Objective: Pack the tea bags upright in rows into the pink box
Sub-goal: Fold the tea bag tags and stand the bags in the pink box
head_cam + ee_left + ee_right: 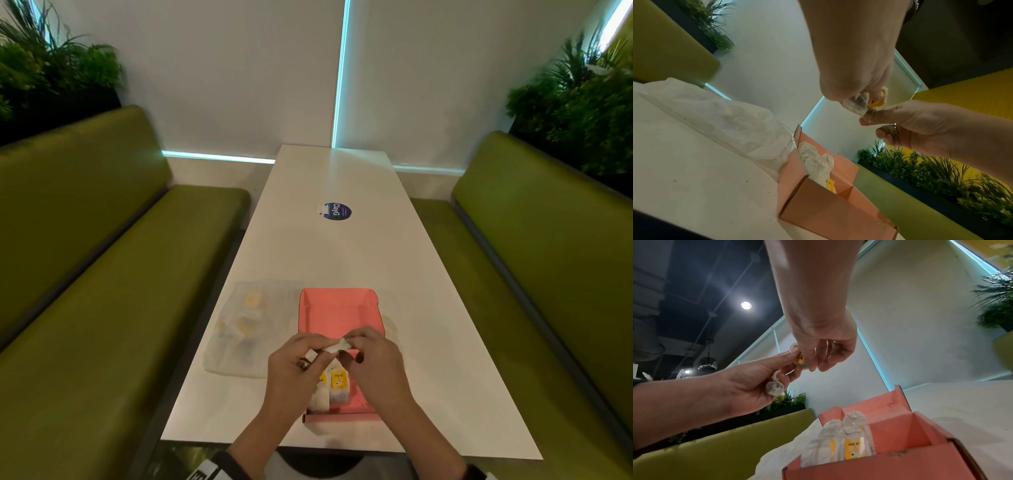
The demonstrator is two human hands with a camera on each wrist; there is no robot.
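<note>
The open pink box (337, 308) lies on the white table in front of me. Several white tea bags with yellow tags (337, 387) stand upright in its near left corner, also seen as tea bags (846, 443) from the right wrist. Above the box both hands hold one tea bag (337, 346). My left hand (322, 353) curls around the pouch (774, 386). My right hand (352, 342) pinches it at the yellow tag (799, 360). In the left wrist view the same bag (857, 104) hangs between the left hand (859, 95) and the right hand (865, 118).
A clear plastic bag (246, 325) holding more tea bags lies left of the box. A round blue sticker (337, 211) sits farther up the table. Green benches (102, 274) flank the table on both sides, with plants behind them.
</note>
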